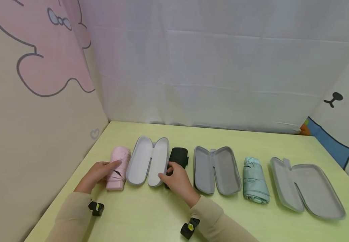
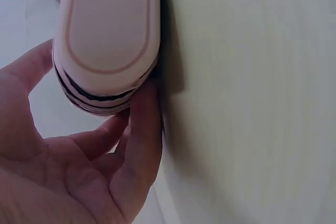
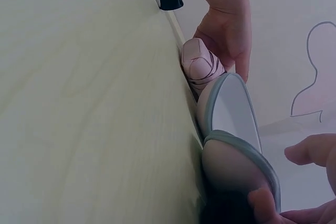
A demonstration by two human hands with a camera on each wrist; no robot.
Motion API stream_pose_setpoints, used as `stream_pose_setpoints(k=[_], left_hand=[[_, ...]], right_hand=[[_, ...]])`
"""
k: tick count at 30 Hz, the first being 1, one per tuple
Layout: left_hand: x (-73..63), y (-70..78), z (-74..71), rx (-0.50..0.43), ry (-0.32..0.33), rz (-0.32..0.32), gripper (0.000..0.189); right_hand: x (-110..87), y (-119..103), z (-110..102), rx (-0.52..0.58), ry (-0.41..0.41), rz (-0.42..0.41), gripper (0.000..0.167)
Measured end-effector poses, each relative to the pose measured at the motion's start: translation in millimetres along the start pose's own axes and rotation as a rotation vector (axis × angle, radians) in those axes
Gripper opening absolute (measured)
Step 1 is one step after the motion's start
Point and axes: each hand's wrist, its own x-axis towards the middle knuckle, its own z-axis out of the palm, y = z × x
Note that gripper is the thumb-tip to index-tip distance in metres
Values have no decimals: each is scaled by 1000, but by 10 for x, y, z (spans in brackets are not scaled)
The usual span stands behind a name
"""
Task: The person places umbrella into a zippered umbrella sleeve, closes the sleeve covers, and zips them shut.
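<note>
A folded pink umbrella (image 1: 120, 158) lies at the left of the table, its smooth rounded end (image 2: 113, 24) filling the top of the left wrist view. My left hand (image 1: 100, 171) holds it, thumb on one side and curled fingers on the other. To its right an open case (image 1: 141, 161), white inside, lies with both halves spread. My right hand (image 1: 178, 181) is at the case's right half; in the right wrist view a fingertip meets its outer side while the thumb (image 3: 307, 149) stands apart from the rim. Partly hidden behind that hand lies a folded black umbrella (image 1: 178, 155).
Right of the black umbrella lies an open grey case (image 1: 227, 171), then a folded mint-green umbrella (image 1: 255, 181), then a wider open grey case (image 1: 319, 191). The yellow-green table (image 1: 144, 215) meets a patterned wall (image 1: 56, 134) at left and a pale curtain (image 1: 204, 77) behind.
</note>
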Motion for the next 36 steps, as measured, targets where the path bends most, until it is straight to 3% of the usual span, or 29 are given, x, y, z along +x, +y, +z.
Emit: stream_pose_setpoints(k=[9,19,27,36], left_hand=[[4,39,34,-23,36,-15,49],[-3,54,85,-68,77,-27,48],[15,31,105,-141,92,-45,46],[-26,-9,75,-265,80,-51,57]], right_hand=[[37,-26,47,-78,43,-39,51],[105,-47,87,-158,96,-120,14],[153,-73,113,-249,159,-165,19],[168,-103,116,-313,196,-204,14]])
